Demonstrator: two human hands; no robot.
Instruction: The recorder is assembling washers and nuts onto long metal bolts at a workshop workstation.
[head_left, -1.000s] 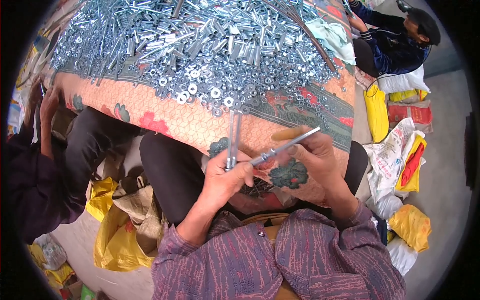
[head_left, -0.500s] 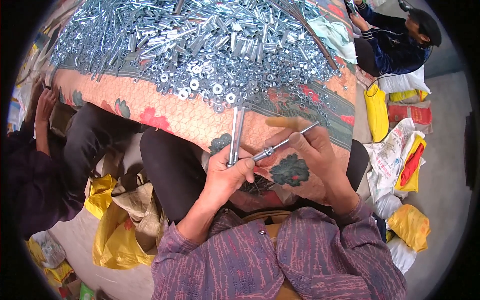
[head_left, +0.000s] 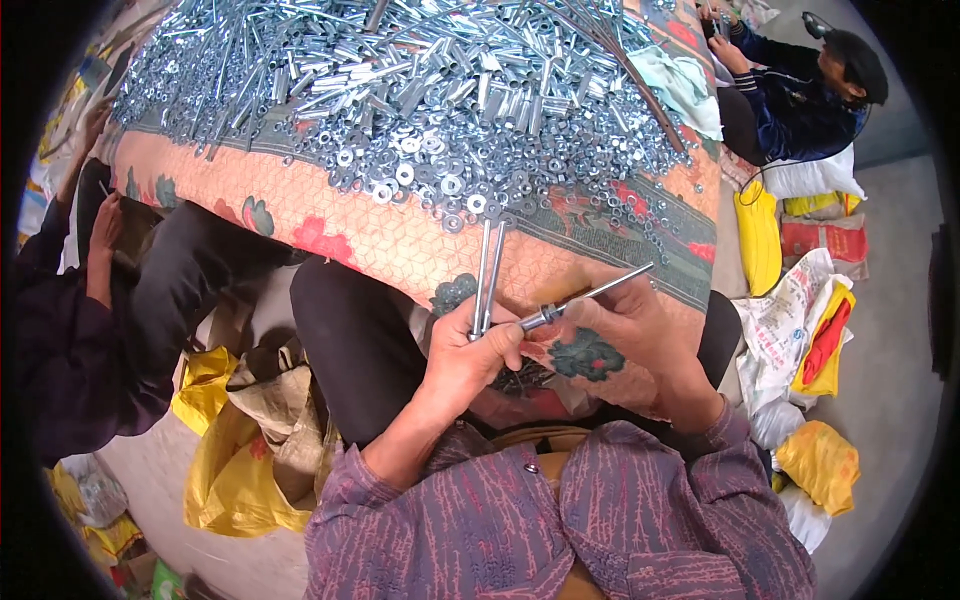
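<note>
My left hand (head_left: 458, 368) is closed around several metal anchor bolts. Two bright rods (head_left: 488, 275) stick up out of it toward the table, side by side. Between its thumb and forefinger lies another anchor bolt (head_left: 543, 317), tilted, with a nut or collar on it and its thin rod (head_left: 622, 281) pointing up to the right. My right hand (head_left: 642, 335) pinches that bolt just past the collar, thumb in front. A yellowish cover seems to sit on a right finger, smeared by motion. Both hands are above the table's near edge.
A patterned orange cloth (head_left: 270, 190) covers the table, heaped with washers (head_left: 450, 185), nuts and metal sleeves (head_left: 480, 95). A pale cloth (head_left: 680, 85) and brown rods (head_left: 650, 105) lie at the right. Co-workers sit left and far right (head_left: 800, 100). Sacks (head_left: 760, 240) line the floor.
My right thumb has slid down the rod toward the collar, and the right fingers have closed in on the bolt. The left hand keeps its hold. The whole view has shifted slightly.
</note>
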